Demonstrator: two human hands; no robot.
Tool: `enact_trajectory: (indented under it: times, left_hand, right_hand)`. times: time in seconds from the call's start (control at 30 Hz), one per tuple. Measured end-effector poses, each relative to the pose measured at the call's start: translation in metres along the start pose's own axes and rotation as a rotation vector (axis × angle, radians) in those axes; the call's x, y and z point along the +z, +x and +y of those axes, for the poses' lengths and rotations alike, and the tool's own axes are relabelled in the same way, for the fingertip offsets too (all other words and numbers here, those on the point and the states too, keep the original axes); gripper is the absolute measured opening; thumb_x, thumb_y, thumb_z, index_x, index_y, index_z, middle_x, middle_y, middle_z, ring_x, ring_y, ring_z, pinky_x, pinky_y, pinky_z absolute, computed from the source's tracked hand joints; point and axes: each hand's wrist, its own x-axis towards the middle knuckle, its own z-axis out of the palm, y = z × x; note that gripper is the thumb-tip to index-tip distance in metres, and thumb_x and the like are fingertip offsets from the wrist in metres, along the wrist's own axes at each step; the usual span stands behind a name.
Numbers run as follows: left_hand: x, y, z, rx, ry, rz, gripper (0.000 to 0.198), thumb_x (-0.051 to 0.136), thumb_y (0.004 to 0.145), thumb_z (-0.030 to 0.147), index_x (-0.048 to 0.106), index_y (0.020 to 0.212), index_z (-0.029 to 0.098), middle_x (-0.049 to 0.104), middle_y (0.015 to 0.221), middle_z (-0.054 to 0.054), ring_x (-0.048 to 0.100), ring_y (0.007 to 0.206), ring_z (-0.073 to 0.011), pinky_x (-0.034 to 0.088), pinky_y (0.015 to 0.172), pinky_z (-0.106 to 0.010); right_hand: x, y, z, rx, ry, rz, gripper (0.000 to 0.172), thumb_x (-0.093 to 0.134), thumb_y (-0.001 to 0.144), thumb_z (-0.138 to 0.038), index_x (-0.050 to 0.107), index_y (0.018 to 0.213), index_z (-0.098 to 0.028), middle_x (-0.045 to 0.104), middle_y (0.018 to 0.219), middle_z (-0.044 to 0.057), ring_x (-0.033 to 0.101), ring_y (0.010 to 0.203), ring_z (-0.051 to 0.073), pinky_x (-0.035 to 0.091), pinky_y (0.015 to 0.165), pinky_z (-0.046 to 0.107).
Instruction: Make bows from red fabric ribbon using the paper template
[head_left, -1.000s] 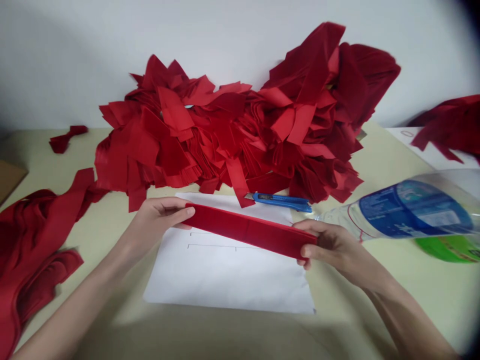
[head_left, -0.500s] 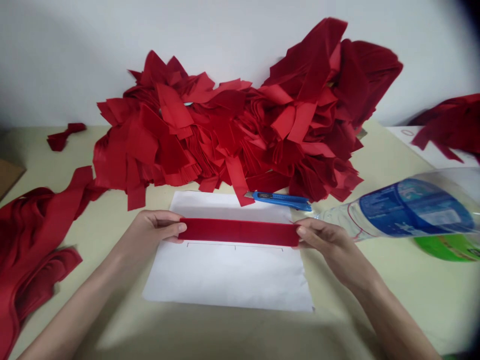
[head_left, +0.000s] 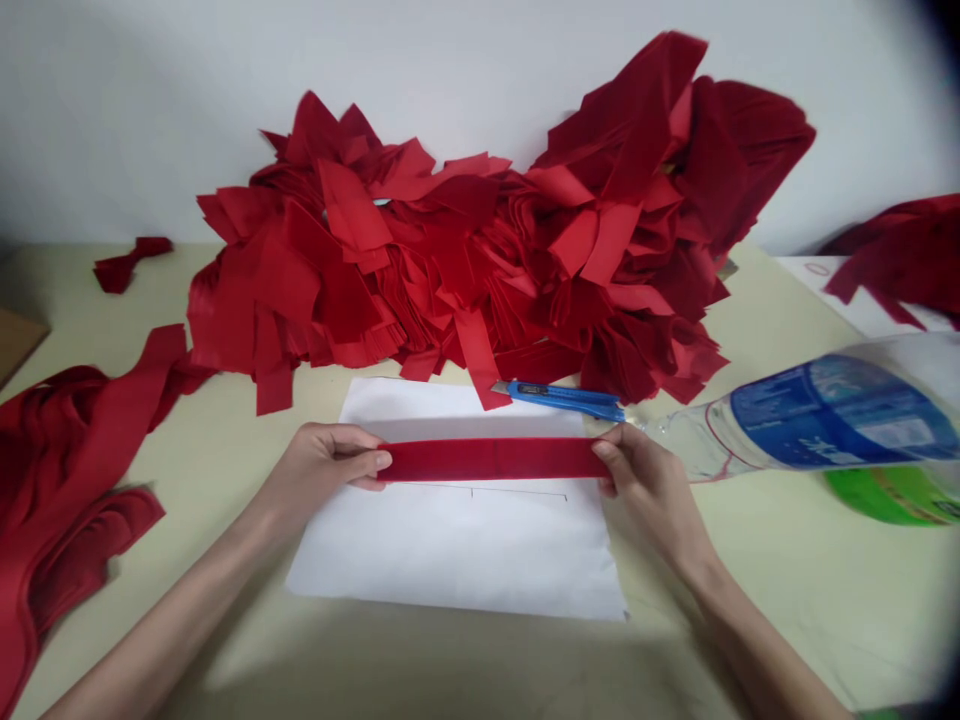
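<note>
A flat red ribbon strip (head_left: pixel 491 460) is stretched level between my two hands, over a white sheet of paper (head_left: pixel 457 560). My left hand (head_left: pixel 330 460) pinches its left end between thumb and fingers. The right end is pinched in my right hand (head_left: pixel 645 475). Just below the strip, a thin ruled line with short tick marks shows on the paper; its left part is close to the strip's lower edge. A blue box cutter (head_left: pixel 562 400) lies beyond the strip, near the paper's far edge, its tip over a red piece.
A large heap of red ribbon pieces (head_left: pixel 450 260) stands against the wall. Long red ribbon (head_left: pixel 90 430) lies at the left. On the right are a plastic bottle with a blue label (head_left: pixel 832 415), a green roll (head_left: pixel 885 497) and more red fabric (head_left: pixel 907 250).
My left hand has moved a little to the right with its end of the ribbon strip. The right hand has shifted slightly and its wrist has turned. Both keep their pinch.
</note>
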Motion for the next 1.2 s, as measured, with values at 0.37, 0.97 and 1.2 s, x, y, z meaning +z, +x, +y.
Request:
enact_trajectory:
  times: [0.37, 0.97, 1.2]
  left_hand:
    - [-0.007, 0.004, -0.005, -0.021, 0.048, -0.021, 0.011, 0.074, 0.067, 0.029, 0.069, 0.064, 0.019, 0.061, 0.059, 0.003, 0.066, 0.061, -0.0129, 0.059, 0.068, -0.024]
    - [-0.007, -0.003, 0.006, 0.032, 0.094, -0.034, 0.015, 0.073, 0.067, 0.034, 0.069, 0.067, 0.019, 0.062, 0.062, 0.001, 0.063, 0.056, -0.0135, 0.058, 0.06, -0.025]
    - [-0.006, -0.008, 0.009, 0.14, 0.021, -0.101, 0.013, 0.071, 0.071, 0.025, 0.064, 0.061, 0.021, 0.06, 0.056, 0.005, 0.056, 0.055, -0.0087, 0.046, 0.054, -0.017]
  right_hand:
    - [0.005, -0.006, 0.003, -0.122, -0.078, -0.048, 0.021, 0.042, 0.09, -0.037, 0.049, 0.079, -0.021, 0.05, 0.057, -0.002, 0.047, 0.052, 0.015, 0.038, 0.053, 0.027]
    - [0.042, 0.017, -0.093, -0.578, -0.004, -0.467, 0.015, 0.064, 0.083, -0.031, 0.065, 0.094, -0.02, 0.067, 0.096, 0.001, 0.06, 0.084, 0.014, 0.044, 0.076, 0.025]
    - [0.069, 0.033, -0.112, -0.543, 0.159, -0.64, 0.009, 0.066, 0.078, -0.015, 0.067, 0.085, -0.018, 0.067, 0.074, -0.002, 0.058, 0.067, 0.01, 0.043, 0.066, 0.023]
